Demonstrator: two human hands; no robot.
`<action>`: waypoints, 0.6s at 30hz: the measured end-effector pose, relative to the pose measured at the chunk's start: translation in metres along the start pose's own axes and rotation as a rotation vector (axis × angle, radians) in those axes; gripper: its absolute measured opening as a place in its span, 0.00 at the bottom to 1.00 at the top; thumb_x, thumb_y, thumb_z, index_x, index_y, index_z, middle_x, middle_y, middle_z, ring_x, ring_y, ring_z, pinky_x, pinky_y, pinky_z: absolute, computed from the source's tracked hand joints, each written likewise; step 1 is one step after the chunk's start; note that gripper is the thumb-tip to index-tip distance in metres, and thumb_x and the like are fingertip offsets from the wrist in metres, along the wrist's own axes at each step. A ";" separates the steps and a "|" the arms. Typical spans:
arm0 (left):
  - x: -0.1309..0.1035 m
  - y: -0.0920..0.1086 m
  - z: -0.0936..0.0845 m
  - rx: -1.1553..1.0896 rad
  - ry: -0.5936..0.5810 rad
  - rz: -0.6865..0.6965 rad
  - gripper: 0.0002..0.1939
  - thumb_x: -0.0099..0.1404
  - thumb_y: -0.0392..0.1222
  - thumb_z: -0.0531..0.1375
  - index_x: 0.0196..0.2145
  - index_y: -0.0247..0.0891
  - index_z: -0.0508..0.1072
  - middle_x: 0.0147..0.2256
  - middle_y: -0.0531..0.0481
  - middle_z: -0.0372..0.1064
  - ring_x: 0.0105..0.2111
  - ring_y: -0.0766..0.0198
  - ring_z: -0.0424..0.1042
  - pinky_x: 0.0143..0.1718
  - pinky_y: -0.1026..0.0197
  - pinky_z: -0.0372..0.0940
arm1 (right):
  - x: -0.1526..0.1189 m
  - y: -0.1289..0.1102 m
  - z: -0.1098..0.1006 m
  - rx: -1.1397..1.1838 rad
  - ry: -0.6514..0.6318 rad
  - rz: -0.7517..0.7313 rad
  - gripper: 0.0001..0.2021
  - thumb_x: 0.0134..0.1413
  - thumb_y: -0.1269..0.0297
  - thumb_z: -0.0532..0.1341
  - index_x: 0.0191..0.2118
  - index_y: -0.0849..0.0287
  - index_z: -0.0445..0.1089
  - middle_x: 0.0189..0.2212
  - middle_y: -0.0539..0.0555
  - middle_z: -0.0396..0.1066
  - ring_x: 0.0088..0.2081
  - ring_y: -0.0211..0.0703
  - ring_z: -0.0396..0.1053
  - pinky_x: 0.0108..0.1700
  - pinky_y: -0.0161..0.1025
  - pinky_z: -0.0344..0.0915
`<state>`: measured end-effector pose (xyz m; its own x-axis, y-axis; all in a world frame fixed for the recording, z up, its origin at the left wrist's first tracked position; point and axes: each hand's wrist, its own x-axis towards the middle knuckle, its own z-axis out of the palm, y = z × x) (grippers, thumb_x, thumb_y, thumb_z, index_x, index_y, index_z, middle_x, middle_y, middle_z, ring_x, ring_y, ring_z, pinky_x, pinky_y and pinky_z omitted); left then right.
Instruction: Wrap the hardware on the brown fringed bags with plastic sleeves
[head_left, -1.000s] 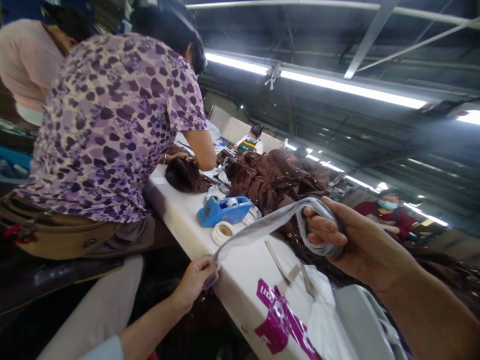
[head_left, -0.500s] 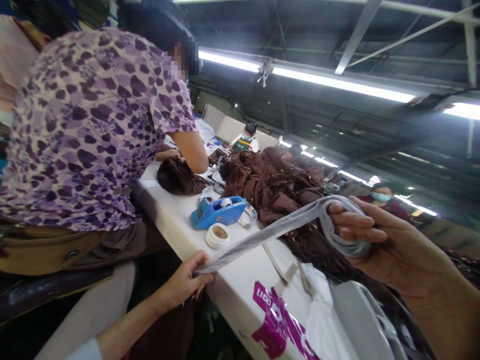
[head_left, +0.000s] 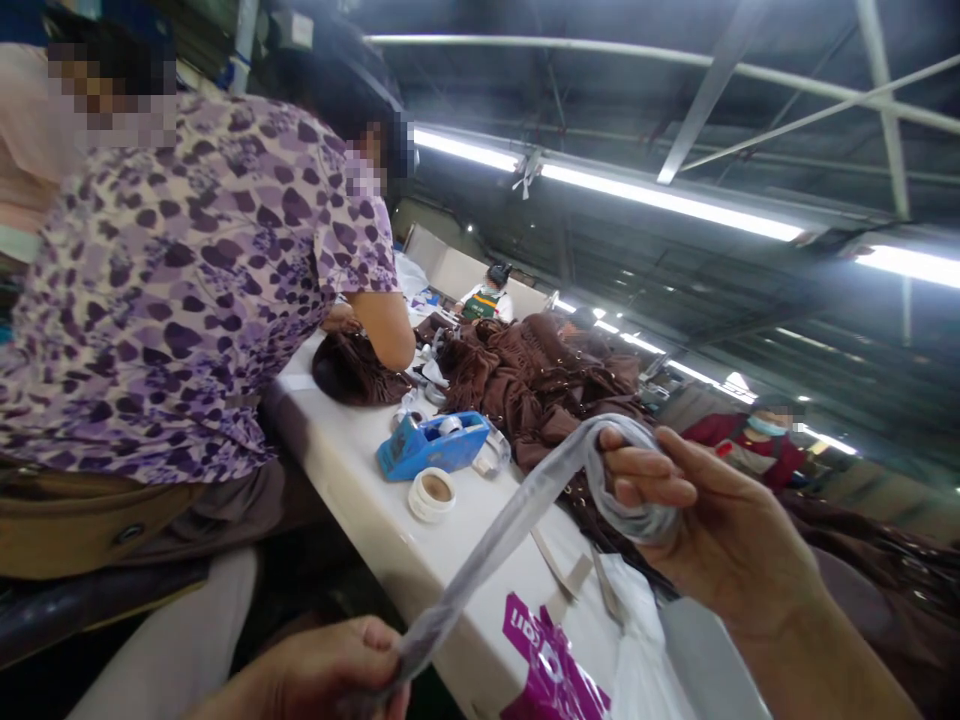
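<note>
A long pale grey fabric strip (head_left: 499,535) stretches between my two hands. Its lower end is pinched in my left hand (head_left: 345,665), near the table's front edge. Several loops of the strip are wound around the fingers of my right hand (head_left: 697,510), which is raised over the table's right side. Beneath and behind the strip, a blue tape dispenser (head_left: 431,447) and a small round white container (head_left: 432,496) rest on the white table (head_left: 360,480).
Brown garments (head_left: 532,370) are heaped at the table's back. A person in a purple patterned shirt (head_left: 195,290) leans over the left side. Purple printed plastic (head_left: 551,665), white plastic (head_left: 634,625) and a grey bin (head_left: 705,650) occupy the near right.
My left hand has moved down and nearer to me, drawing its end of the strip along. My right hand, with the loops, has shifted left and slightly down in the view.
</note>
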<state>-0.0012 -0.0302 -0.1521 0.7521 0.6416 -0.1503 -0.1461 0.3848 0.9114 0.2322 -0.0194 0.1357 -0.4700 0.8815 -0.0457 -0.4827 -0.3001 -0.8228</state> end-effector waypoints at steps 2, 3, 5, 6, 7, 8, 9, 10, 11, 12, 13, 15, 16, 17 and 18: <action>-0.001 0.014 0.008 0.127 0.073 -0.033 0.15 0.57 0.52 0.63 0.24 0.37 0.77 0.19 0.50 0.68 0.17 0.66 0.60 0.21 0.64 0.54 | 0.003 0.008 0.008 0.029 -0.039 0.007 0.12 0.52 0.74 0.68 0.43 0.72 0.74 0.26 0.49 0.76 0.24 0.27 0.74 0.45 0.27 0.76; 0.000 0.024 0.013 0.214 0.147 0.012 0.09 0.57 0.47 0.62 0.28 0.39 0.78 0.24 0.50 0.72 0.22 0.64 0.65 0.25 0.64 0.58 | 0.004 0.012 0.012 0.043 -0.061 0.021 0.11 0.53 0.74 0.68 0.43 0.72 0.74 0.27 0.49 0.76 0.26 0.28 0.75 0.46 0.27 0.75; 0.005 0.046 0.026 0.343 0.290 0.211 0.12 0.56 0.38 0.61 0.39 0.41 0.79 0.36 0.49 0.76 0.36 0.56 0.72 0.38 0.60 0.64 | 0.007 0.020 0.018 0.070 -0.105 0.055 0.11 0.55 0.73 0.67 0.44 0.72 0.74 0.30 0.51 0.79 0.29 0.29 0.77 0.48 0.29 0.74; 0.010 0.058 0.035 0.369 0.366 0.346 0.18 0.55 0.36 0.61 0.45 0.42 0.78 0.41 0.48 0.76 0.43 0.52 0.72 0.45 0.57 0.65 | 0.008 0.025 0.020 0.082 -0.119 0.076 0.12 0.56 0.72 0.67 0.45 0.73 0.74 0.31 0.52 0.80 0.30 0.29 0.77 0.50 0.30 0.74; 0.015 0.071 0.044 0.376 0.431 0.469 0.25 0.54 0.36 0.62 0.51 0.43 0.74 0.46 0.47 0.75 0.49 0.48 0.70 0.51 0.54 0.63 | 0.009 0.029 0.022 0.092 -0.124 0.096 0.12 0.57 0.72 0.67 0.46 0.74 0.74 0.33 0.53 0.81 0.32 0.30 0.78 0.51 0.31 0.74; 0.021 0.082 0.054 0.384 0.502 0.568 0.30 0.53 0.36 0.64 0.56 0.43 0.71 0.50 0.45 0.73 0.52 0.45 0.68 0.54 0.52 0.61 | 0.010 0.033 0.023 0.098 -0.123 0.111 0.13 0.58 0.71 0.66 0.47 0.74 0.74 0.34 0.55 0.81 0.33 0.31 0.79 0.52 0.32 0.73; 0.029 0.094 0.063 0.397 0.586 0.658 0.32 0.52 0.37 0.65 0.57 0.43 0.70 0.52 0.43 0.72 0.54 0.42 0.66 0.55 0.50 0.60 | 0.011 0.037 0.023 0.098 -0.116 0.123 0.13 0.59 0.71 0.66 0.47 0.74 0.74 0.36 0.56 0.82 0.35 0.32 0.80 0.53 0.32 0.72; 0.036 0.105 0.071 0.416 0.647 0.729 0.30 0.53 0.39 0.65 0.56 0.43 0.70 0.52 0.42 0.71 0.55 0.41 0.65 0.56 0.49 0.60 | 0.011 0.040 0.023 0.093 -0.108 0.129 0.13 0.59 0.71 0.66 0.48 0.73 0.75 0.37 0.57 0.82 0.37 0.33 0.80 0.54 0.32 0.72; 0.043 0.115 0.077 0.433 0.691 0.788 0.25 0.57 0.41 0.64 0.53 0.43 0.72 0.50 0.42 0.72 0.53 0.42 0.66 0.54 0.50 0.60 | 0.011 0.041 0.024 0.083 -0.099 0.130 0.13 0.59 0.70 0.66 0.47 0.72 0.75 0.38 0.57 0.83 0.39 0.34 0.80 0.54 0.30 0.71; 0.050 0.123 0.082 0.449 0.716 0.827 0.18 0.61 0.42 0.61 0.49 0.43 0.74 0.46 0.42 0.74 0.49 0.43 0.69 0.52 0.51 0.61 | 0.011 0.042 0.025 0.068 -0.091 0.122 0.13 0.59 0.69 0.67 0.47 0.71 0.76 0.39 0.58 0.83 0.41 0.35 0.80 0.53 0.29 0.71; 0.056 0.130 0.085 0.462 0.734 0.850 0.11 0.64 0.43 0.58 0.43 0.43 0.75 0.41 0.42 0.74 0.45 0.46 0.71 0.49 0.52 0.62 | 0.010 0.041 0.026 0.051 -0.086 0.106 0.12 0.58 0.68 0.67 0.46 0.69 0.77 0.40 0.58 0.82 0.42 0.36 0.80 0.52 0.28 0.71; 0.064 0.139 0.086 0.480 0.720 0.868 0.12 0.69 0.46 0.52 0.34 0.43 0.74 0.33 0.44 0.73 0.36 0.51 0.71 0.42 0.55 0.63 | 0.008 0.037 0.028 0.015 -0.081 0.059 0.13 0.58 0.65 0.67 0.46 0.67 0.78 0.41 0.57 0.82 0.45 0.38 0.80 0.52 0.29 0.72; 0.065 0.141 0.084 0.480 0.692 0.863 0.14 0.70 0.47 0.50 0.32 0.42 0.73 0.31 0.46 0.72 0.33 0.53 0.70 0.39 0.56 0.62 | 0.008 0.035 0.028 -0.002 -0.081 0.036 0.14 0.58 0.64 0.67 0.47 0.67 0.78 0.43 0.58 0.82 0.46 0.39 0.79 0.52 0.29 0.72; 0.065 0.140 0.082 0.473 0.650 0.849 0.15 0.70 0.48 0.50 0.31 0.42 0.72 0.29 0.47 0.72 0.31 0.55 0.70 0.36 0.58 0.62 | 0.007 0.031 0.028 -0.019 -0.084 0.018 0.15 0.57 0.63 0.67 0.48 0.68 0.77 0.44 0.58 0.81 0.47 0.40 0.79 0.50 0.27 0.72; 0.064 0.139 0.079 0.462 0.604 0.826 0.15 0.70 0.48 0.50 0.31 0.41 0.72 0.29 0.47 0.73 0.30 0.57 0.69 0.35 0.59 0.61 | 0.007 0.028 0.027 -0.034 -0.086 -0.001 0.17 0.57 0.63 0.68 0.49 0.69 0.77 0.45 0.59 0.80 0.48 0.41 0.78 0.48 0.25 0.73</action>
<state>0.0776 0.0119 -0.0051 0.0811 0.8509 0.5190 -0.1094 -0.5100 0.8532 0.1953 -0.0313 0.1271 -0.5315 0.8470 0.0027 -0.4588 -0.2852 -0.8416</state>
